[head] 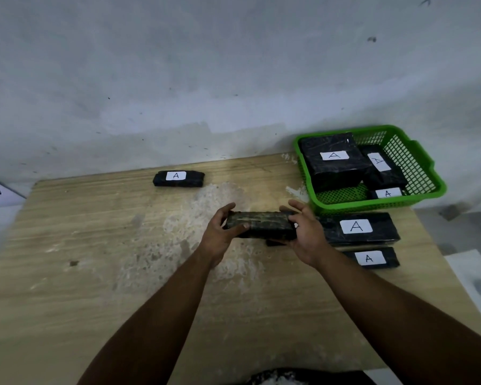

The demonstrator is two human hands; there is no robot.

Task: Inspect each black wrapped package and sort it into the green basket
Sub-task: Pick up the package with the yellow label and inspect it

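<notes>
I've got the black package (260, 225) lifted just above the table (95, 273), left hand (220, 234) and right hand (308, 234) each in a curled grip on its ends, green basket (425, 173) off right.

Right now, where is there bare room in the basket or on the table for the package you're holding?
The basket is crowded; only its near-left corner shows green floor. The table is bare left of the held package, up to the far package. The near-right edge has two packages.
</notes>
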